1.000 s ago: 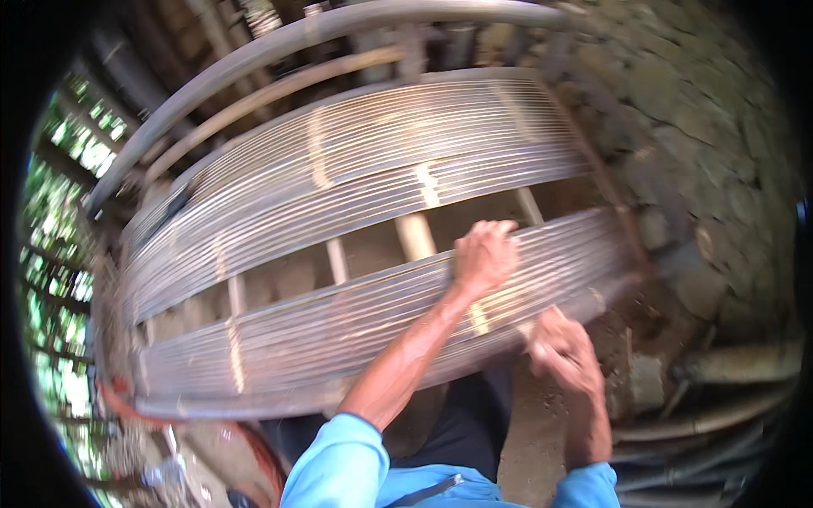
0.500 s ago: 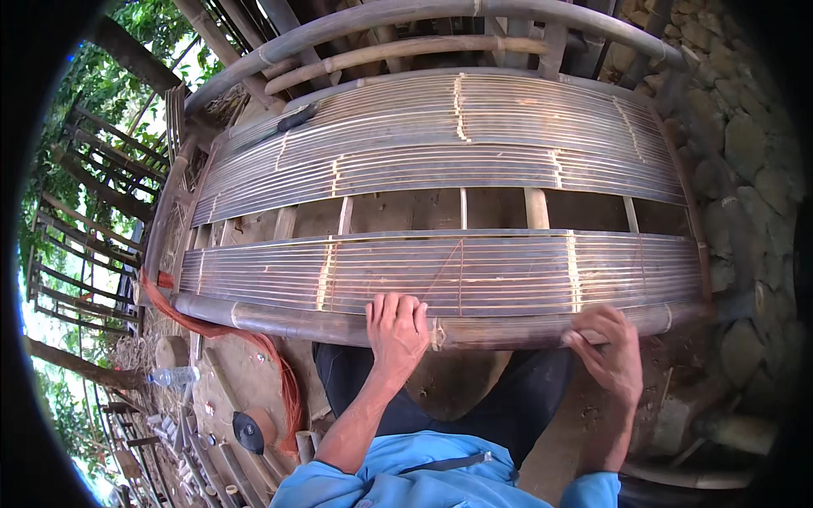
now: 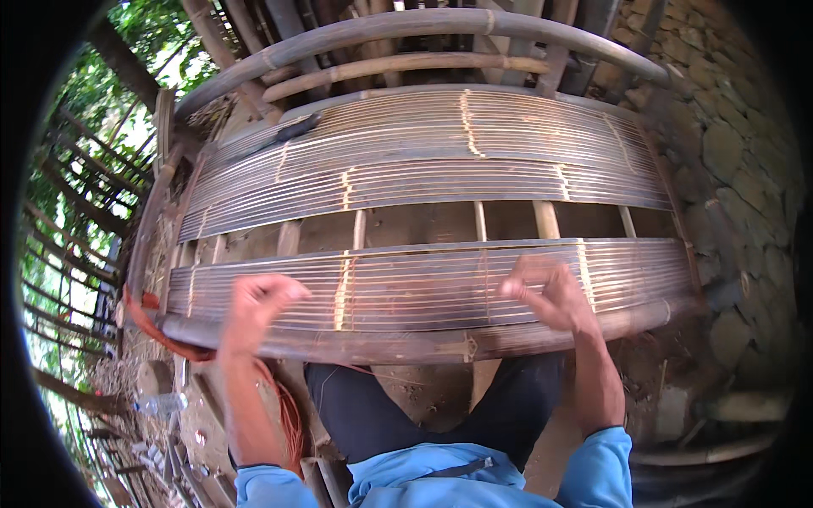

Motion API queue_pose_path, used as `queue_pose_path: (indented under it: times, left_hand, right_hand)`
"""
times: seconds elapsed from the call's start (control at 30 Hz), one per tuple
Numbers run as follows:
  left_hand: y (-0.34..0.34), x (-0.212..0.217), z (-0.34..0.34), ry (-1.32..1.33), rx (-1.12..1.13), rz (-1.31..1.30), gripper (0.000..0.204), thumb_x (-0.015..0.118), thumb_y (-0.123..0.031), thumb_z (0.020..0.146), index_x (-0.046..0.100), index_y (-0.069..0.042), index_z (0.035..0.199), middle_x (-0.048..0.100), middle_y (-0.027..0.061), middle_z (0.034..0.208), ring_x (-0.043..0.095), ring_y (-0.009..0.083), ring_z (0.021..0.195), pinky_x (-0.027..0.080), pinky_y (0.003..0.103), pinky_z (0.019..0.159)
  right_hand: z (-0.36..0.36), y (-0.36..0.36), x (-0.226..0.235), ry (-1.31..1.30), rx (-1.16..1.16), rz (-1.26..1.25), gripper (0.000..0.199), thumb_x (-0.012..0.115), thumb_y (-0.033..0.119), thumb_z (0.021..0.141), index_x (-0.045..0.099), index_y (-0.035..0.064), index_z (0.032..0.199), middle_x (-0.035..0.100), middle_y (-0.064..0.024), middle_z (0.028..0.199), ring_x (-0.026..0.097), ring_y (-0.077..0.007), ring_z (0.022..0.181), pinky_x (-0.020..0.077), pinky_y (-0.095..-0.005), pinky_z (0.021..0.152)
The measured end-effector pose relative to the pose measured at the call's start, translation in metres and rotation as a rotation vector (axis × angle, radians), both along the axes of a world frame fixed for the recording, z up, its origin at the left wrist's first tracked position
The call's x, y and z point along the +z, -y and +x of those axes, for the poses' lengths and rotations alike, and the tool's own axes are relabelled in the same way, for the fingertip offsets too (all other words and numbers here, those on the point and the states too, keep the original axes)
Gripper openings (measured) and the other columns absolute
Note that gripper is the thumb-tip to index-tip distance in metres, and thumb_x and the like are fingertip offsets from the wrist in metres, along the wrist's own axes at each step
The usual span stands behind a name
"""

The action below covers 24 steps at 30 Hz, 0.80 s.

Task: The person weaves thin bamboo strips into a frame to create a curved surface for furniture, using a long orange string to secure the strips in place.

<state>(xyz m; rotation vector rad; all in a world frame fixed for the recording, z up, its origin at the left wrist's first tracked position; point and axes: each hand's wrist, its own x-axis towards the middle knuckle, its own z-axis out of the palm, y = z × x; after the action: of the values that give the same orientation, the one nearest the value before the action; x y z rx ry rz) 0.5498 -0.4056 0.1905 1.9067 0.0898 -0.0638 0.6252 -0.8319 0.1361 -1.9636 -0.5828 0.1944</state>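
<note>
A low bamboo bench holds a top of thin dark slats [image 3: 415, 296], bound in rows with pale and reddish ties. Over the left part of its near strip hovers my left hand [image 3: 257, 306], smeared by motion, thumb and fingers drawn together as in a pinch. My right hand [image 3: 555, 292] is above the same strip, next to a pale binding row [image 3: 586, 275], fingers curled in and thumb pointing left. Whatever either hand pinches is too small or blurred to make out. A thin reddish strand [image 3: 351, 368] shows below the front bamboo pole [image 3: 406, 345].
A bundle of red-orange cord [image 3: 290, 415] hangs off the bench's left corner to the ground. A dark-handled tool [image 3: 296, 129] lies on the far slats. At left are a plastic bottle [image 3: 161, 404] and bamboo pieces. A stone wall [image 3: 728, 220] stands right.
My left hand has left the front pole and moved left and up over the slats. My right hand has lifted off the pole and shifted inward. The view has shifted slightly.
</note>
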Motion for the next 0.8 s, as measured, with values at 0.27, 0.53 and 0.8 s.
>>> queue_pose_path:
  times: [0.27, 0.53, 0.8]
  left_hand:
    - [0.074, -0.095, 0.150, 0.226, 0.056, 0.671, 0.015, 0.075, -0.024, 0.084, 0.081, -0.011, 0.081, 0.073, 0.0107, 0.069, 0.071, 0.0263, 0.060, 0.057, 0.038, 0.060]
    - [0.200, -0.192, 0.237, -0.190, -0.433, 0.471, 0.012, 0.064, -0.004, 0.084, 0.072, 0.001, 0.077, 0.066, 0.0148, 0.068, 0.061, 0.0199, 0.057, 0.049, 0.044, 0.053]
    - [0.204, -0.175, 0.237, -0.402, -0.484, 0.181, 0.020, 0.065, -0.013, 0.087, 0.072, 0.003, 0.096, 0.067, 0.0153, 0.083, 0.064, 0.0234, 0.072, 0.049, 0.045, 0.065]
  right_hand:
    - [0.073, -0.005, -0.029, 0.081, -0.335, -0.118, 0.013, 0.054, 0.007, 0.103, 0.064, 0.0083, 0.112, 0.077, -0.0115, 0.081, 0.072, -0.0254, 0.072, 0.0543, -0.0401, 0.068]
    - [0.117, -0.024, -0.079, 0.086, -0.204, -0.625, 0.030, 0.056, 0.017, 0.094, 0.074, 0.0157, 0.119, 0.075, -0.0218, 0.102, 0.071, -0.0414, 0.099, 0.0564, -0.0533, 0.087]
    - [0.127, -0.020, -0.076, -0.177, -0.186, -0.706, 0.025, 0.065, 0.022, 0.091, 0.077, 0.0108, 0.110, 0.073, -0.0230, 0.112, 0.070, -0.0419, 0.105, 0.0566, -0.0487, 0.090]
